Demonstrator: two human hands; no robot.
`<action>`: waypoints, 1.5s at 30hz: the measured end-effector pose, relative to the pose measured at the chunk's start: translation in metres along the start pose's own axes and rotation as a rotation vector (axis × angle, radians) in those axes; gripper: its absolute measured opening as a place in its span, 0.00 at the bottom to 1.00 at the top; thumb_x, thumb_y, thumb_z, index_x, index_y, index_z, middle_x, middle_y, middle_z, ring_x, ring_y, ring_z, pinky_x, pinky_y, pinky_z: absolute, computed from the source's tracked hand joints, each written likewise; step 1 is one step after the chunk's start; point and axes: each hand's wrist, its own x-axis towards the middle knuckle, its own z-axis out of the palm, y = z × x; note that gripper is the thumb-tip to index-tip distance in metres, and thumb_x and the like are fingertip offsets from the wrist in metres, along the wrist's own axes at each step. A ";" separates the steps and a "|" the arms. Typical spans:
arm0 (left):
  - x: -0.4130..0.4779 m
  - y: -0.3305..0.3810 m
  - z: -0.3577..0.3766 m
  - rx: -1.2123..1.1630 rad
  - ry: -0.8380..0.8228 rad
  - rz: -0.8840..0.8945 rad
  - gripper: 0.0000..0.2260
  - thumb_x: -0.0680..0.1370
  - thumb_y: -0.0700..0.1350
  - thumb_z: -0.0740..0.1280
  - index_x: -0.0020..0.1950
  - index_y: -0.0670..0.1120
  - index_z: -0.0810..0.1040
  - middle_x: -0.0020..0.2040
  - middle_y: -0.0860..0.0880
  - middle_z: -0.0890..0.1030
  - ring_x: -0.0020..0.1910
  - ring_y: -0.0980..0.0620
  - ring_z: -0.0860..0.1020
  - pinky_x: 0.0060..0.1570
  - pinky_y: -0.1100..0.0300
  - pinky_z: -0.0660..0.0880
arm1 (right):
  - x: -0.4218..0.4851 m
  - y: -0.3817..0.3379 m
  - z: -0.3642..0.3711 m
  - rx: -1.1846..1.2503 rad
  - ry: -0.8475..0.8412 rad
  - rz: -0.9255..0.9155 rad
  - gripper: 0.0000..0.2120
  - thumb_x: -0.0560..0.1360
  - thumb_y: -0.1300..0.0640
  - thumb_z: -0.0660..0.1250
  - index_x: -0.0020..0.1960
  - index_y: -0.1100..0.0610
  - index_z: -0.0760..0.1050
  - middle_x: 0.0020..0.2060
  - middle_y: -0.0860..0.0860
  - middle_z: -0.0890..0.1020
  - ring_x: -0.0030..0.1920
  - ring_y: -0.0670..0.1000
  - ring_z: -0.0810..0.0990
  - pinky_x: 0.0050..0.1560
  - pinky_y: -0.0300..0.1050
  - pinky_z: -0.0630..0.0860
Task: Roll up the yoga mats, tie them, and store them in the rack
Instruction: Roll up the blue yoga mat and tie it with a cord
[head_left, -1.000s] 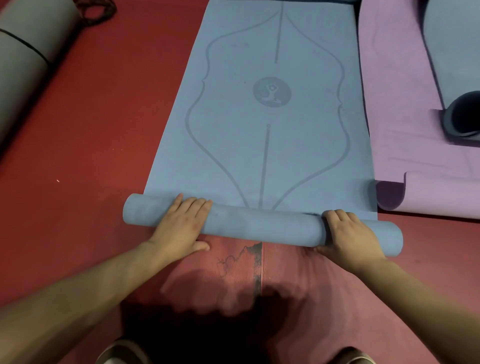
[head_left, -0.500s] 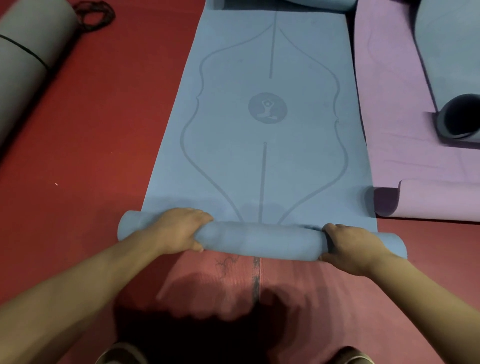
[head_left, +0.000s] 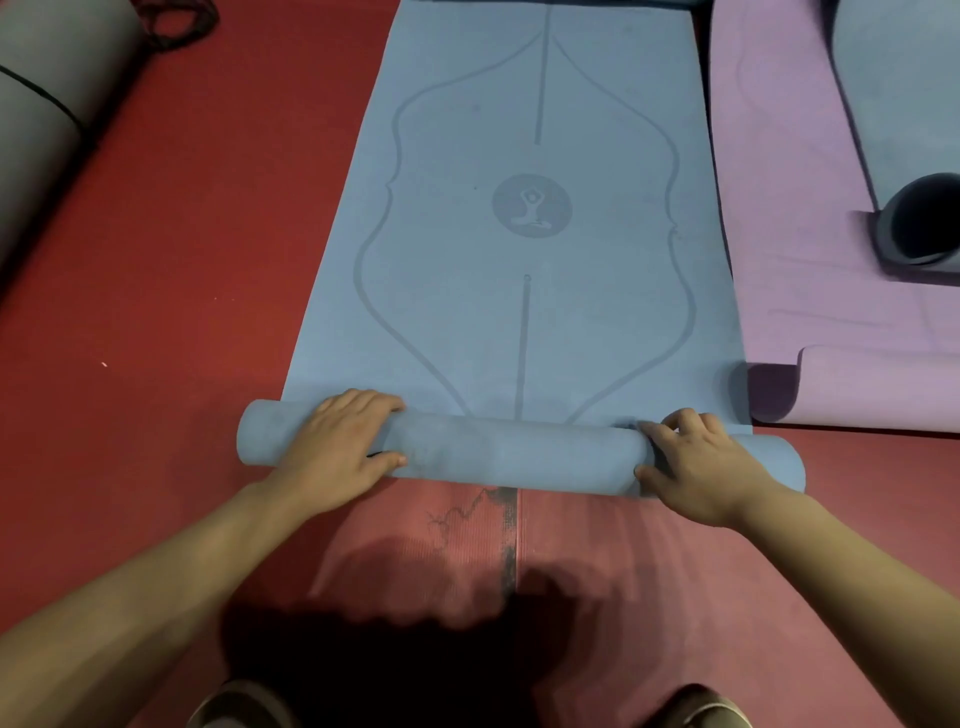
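A blue yoga mat (head_left: 519, 291) with a printed figure emblem lies flat, stretching away from me, and its near end is wound into a roll (head_left: 514, 457) lying across in front of me. My left hand (head_left: 337, 452) grips the roll near its left end, fingers over the top and thumb on the near side. Near the right end, my right hand (head_left: 696, 462) grips it too, with curled fingers on top and the thumb on the near side.
A red mat (head_left: 597, 561) lies under the blue one on the red floor (head_left: 182, 260). A purple mat (head_left: 831, 312) with a curled near edge lies to the right, bearing a dark grey roll (head_left: 924, 223). A large grey roll (head_left: 47, 119) and black cord (head_left: 171, 21) sit far left.
The roll has moved slightly forward over the flat mat. Both hands shifted their hold on it; my left fingers went from curled down over the far side to lying on top.
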 end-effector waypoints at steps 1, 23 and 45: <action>-0.002 0.002 0.001 0.029 0.056 0.010 0.25 0.72 0.60 0.63 0.63 0.47 0.77 0.59 0.51 0.80 0.60 0.47 0.76 0.63 0.55 0.66 | -0.001 -0.001 0.000 -0.013 -0.006 0.000 0.37 0.76 0.36 0.61 0.80 0.50 0.55 0.66 0.52 0.67 0.68 0.56 0.65 0.71 0.47 0.63; 0.012 0.006 -0.015 0.239 -0.190 0.093 0.26 0.63 0.52 0.80 0.57 0.45 0.79 0.52 0.48 0.82 0.52 0.44 0.80 0.51 0.52 0.77 | -0.003 -0.008 -0.004 -0.045 0.035 0.027 0.26 0.69 0.38 0.70 0.59 0.51 0.68 0.52 0.47 0.78 0.55 0.52 0.76 0.49 0.47 0.75; -0.017 -0.009 -0.006 -0.002 -0.041 0.009 0.28 0.69 0.60 0.63 0.65 0.47 0.76 0.60 0.50 0.79 0.61 0.47 0.76 0.67 0.59 0.60 | -0.002 -0.013 -0.007 0.060 -0.074 0.017 0.44 0.64 0.31 0.71 0.70 0.52 0.59 0.59 0.52 0.76 0.60 0.56 0.77 0.59 0.48 0.73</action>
